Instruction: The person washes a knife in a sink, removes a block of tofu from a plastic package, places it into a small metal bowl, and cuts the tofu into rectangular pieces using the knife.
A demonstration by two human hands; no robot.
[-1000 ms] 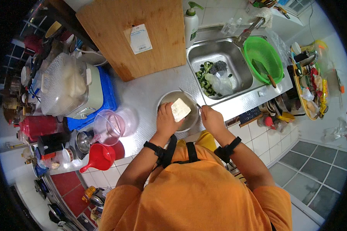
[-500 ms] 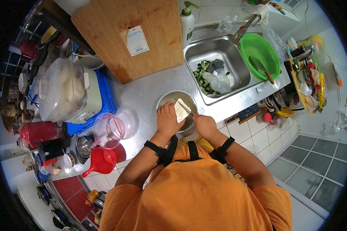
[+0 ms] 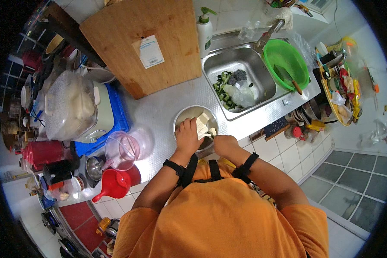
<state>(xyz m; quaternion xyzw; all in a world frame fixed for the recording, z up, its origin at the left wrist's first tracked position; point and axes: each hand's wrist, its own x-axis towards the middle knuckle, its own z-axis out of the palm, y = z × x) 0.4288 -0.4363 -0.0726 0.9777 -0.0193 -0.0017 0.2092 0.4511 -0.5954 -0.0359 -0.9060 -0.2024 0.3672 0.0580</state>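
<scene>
A block of pale tofu (image 3: 202,125) rests in my left hand (image 3: 187,136), whose fingers curl round its left side above a round metal bowl (image 3: 182,115). Cuts part the block, and smaller pieces stand off its right edge. My right hand (image 3: 225,145) is closed beside the bowl's right rim on what looks like a knife; its handle is hidden in the fist and the blade hardly shows against the tofu.
Beyond the bowl, a sink (image 3: 265,91) holds vegetable peelings (image 3: 225,88) and a plastic bag (image 3: 241,95). A green basin (image 3: 304,64) with a cleaver (image 3: 288,77) stands at its right. Leftward are a wooden board (image 3: 172,43), a steamer (image 3: 105,107), a clear jug (image 3: 116,148) and a red ladle (image 3: 115,184).
The tofu block has split apart, with pieces now standing off its right side. My right hand has dropped slightly toward me, and the blade seen earlier across the tofu is mostly out of sight.
</scene>
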